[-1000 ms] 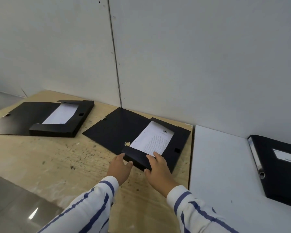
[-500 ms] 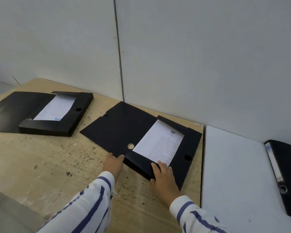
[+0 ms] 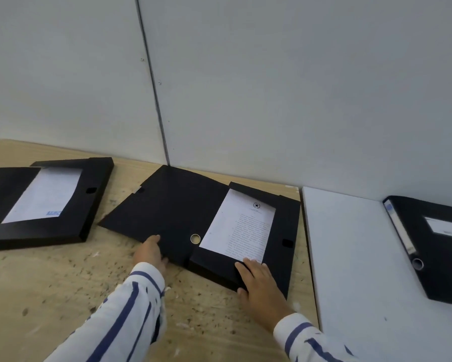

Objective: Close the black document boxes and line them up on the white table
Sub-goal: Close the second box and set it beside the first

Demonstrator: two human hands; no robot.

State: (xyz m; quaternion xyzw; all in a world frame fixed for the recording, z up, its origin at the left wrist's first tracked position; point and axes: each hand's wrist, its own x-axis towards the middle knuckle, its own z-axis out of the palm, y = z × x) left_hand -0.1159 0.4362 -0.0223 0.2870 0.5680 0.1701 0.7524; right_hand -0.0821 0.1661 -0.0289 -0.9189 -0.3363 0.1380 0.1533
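Observation:
An open black document box (image 3: 285,226) lies in the middle of the wooden table, a printed sheet (image 3: 241,226) inside it and its lid flap (image 3: 167,207) spread flat to the left. My left hand (image 3: 150,253) grips the near edge of that flap. My right hand (image 3: 258,283) lies flat on the box's near corner, fingers apart. A second open box (image 3: 70,223) with a sheet in it lies at the far left. A closed black box (image 3: 434,246) with a white label rests on the white table (image 3: 350,257) at the right.
The worn wooden table (image 3: 49,283) is speckled with dark spots and butts against the white table along a seam. Grey wall panels (image 3: 271,87) stand right behind both tables.
My left hand has slid left along the flap's near edge and taken hold of it. My right hand has stayed on the box's near corner. The view has shifted to the left and closer.

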